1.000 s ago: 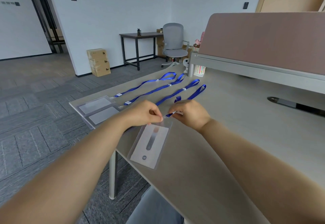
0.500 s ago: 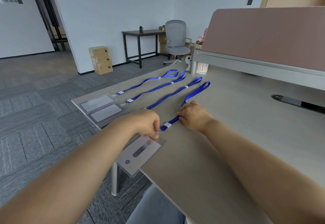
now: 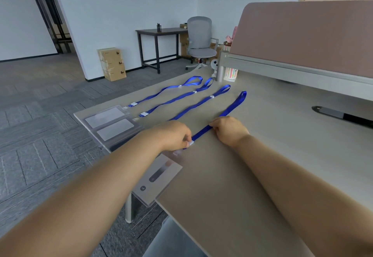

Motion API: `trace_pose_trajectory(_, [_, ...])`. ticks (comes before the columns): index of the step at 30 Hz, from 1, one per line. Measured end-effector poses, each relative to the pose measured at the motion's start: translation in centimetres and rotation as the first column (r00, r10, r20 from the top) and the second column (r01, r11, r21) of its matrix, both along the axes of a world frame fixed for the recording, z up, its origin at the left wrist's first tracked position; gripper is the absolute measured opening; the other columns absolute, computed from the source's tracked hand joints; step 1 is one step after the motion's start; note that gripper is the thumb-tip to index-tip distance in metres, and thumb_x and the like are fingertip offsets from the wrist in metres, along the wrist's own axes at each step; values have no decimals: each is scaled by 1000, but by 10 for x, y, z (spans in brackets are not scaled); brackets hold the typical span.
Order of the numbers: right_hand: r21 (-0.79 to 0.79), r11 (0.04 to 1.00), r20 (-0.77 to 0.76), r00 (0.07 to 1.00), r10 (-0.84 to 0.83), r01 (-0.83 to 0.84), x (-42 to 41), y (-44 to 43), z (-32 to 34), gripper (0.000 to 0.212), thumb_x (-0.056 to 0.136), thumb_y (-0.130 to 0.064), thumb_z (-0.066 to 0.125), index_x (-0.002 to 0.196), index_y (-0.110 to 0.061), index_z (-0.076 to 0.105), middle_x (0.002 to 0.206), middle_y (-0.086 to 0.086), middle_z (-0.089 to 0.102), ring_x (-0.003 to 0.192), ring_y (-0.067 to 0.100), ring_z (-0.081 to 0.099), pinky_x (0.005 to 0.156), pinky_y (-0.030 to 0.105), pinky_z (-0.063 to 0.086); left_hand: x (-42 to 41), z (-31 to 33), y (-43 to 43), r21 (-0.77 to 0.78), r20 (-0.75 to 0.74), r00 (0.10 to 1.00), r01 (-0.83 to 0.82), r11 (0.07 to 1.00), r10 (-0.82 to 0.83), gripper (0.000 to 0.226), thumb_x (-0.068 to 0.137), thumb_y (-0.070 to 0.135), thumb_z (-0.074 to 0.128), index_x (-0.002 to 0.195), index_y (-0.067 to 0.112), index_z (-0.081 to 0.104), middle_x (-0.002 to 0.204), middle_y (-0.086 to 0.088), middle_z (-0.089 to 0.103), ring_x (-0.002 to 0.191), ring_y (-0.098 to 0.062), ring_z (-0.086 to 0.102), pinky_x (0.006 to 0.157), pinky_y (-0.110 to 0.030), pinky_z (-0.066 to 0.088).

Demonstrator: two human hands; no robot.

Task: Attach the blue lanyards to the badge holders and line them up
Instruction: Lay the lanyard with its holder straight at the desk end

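Observation:
Several blue lanyards lie side by side on the desk (image 3: 252,176). The nearest lanyard (image 3: 232,109) runs straight from its far loop to my hands. My left hand (image 3: 175,135) pinches its white clip end, which sits just above the top of a clear badge holder (image 3: 157,178) that overhangs the desk's front edge. My right hand (image 3: 228,129) rests on the strap a little farther along, fingers curled down onto it. Two other badge holders (image 3: 110,123) lie at the desk's left corner, next to the clips of the two far lanyards (image 3: 161,93). My left forearm hides the third lanyard's near end.
A brown partition screen (image 3: 302,34) with a grey rail bounds the desk's right side. A striped cup (image 3: 232,73) stands by its post. A cable grommet (image 3: 341,115) lies at the right. An office chair (image 3: 201,43), dark table and cardboard boxes (image 3: 113,64) stand beyond.
The lanyard has been stretched out straight on the desk. The badge holder has slid left toward the desk edge. My right hand moved farther up the strap; my left stays at the clip.

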State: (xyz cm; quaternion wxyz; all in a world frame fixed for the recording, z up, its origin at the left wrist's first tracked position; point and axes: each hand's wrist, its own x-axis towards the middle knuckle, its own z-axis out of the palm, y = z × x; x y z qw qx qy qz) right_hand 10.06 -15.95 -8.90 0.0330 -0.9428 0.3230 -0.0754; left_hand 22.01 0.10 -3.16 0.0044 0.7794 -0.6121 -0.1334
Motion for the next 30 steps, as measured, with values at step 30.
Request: trace_pose_trajectory(30, [154,987,160,985,-66,41,19,-18,2,35,86,-43,54,110,-17,57,111,4,57,100,20,54,86,33,49,28,2,6,90,-16,999,-36,995,38,69,67,49,75,123,27,42,95,10,44,87,-13,48,74,-27,40])
